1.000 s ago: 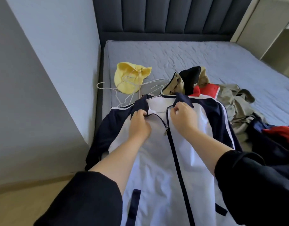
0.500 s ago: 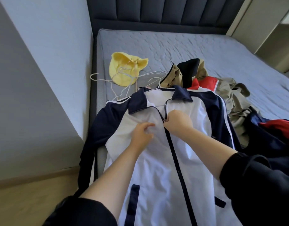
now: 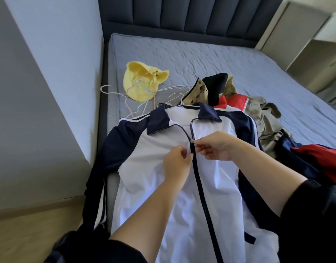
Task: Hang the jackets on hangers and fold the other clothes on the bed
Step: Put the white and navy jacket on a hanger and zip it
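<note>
Your right hand [image 3: 218,147] pinched the zipper pull [image 3: 191,141] between thumb and forefinger, with the other fingers loosely curled. Your left hand [image 3: 175,164] gripped the front panel of the white and navy jacket [image 3: 159,196] just beside the zipper and below the pull, thumb and fingertips closed on the cloth. The two hands were near each other, one on each side of the zipper line.

The jacket lay front up on the near left part of the bed [image 3: 210,57], collar toward the headboard [image 3: 191,14]. The zipper was closed from the pull downward and open from the pull up to the collar. The navy sleeve on your left hung over the bed's edge toward the floor [image 3: 30,236]. A white hanger hook [image 3: 177,98] showed just above the collar.

Beyond the collar, loose wire hangers [image 3: 133,105] lay on the bed, partly across a yellow hat [image 3: 140,82]. To the right of the jacket, a khaki garment [image 3: 265,120] lay crumpled and touching it, with a red and navy garment [image 3: 318,154] nearer to you.
</note>
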